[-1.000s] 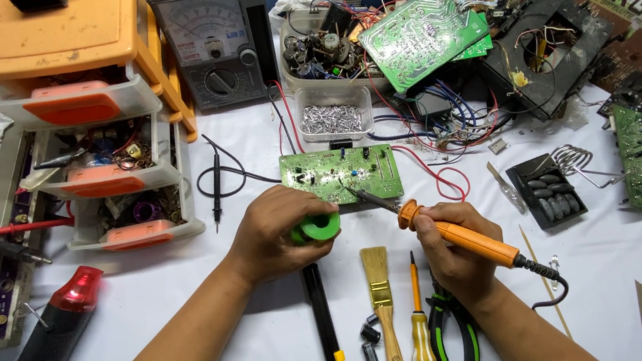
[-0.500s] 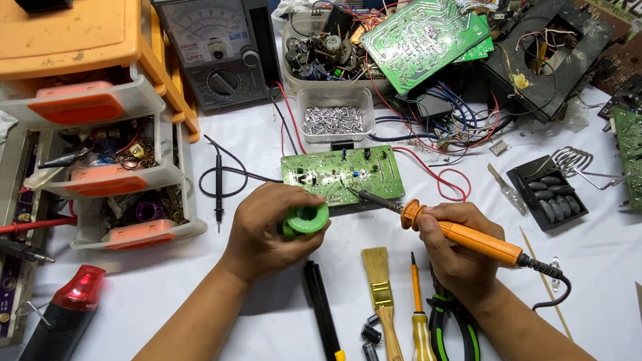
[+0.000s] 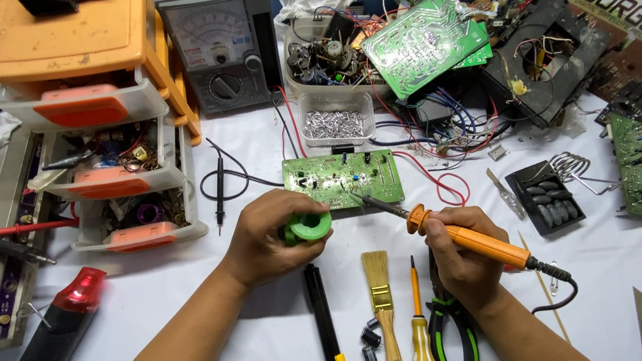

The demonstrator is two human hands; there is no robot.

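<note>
The right hand (image 3: 462, 257) is closed in a pen-like grip around the orange handle of a soldering iron (image 3: 468, 237), angled so that its dark tip reaches the lower edge of the small green circuit board (image 3: 343, 180); that grip, by my judgement, keeps the fingers behind the collar and away from the hot end. The left hand (image 3: 275, 236) is curled around a green spool (image 3: 308, 226), most likely solder wire, held just beside the board's near edge so that the strand can meet the tip; the strand itself is too fine to make out. The board lies flat on the white worktop (image 3: 192, 311), straight ahead of the person, red wires trailing from its right side. Hand tools lie in a row close to the wrists, within easy reach: a black pen-shaped tool (image 3: 322, 314), a brush (image 3: 380, 292), a small screwdriver (image 3: 418, 312) and pliers (image 3: 453, 329), the last partly under the right forearm. An analogue meter (image 3: 220, 45) stands behind, its black probe (image 3: 218, 190) lying left of the board. An orange drawer unit (image 3: 86, 109) with open trays stands at the left.
</note>
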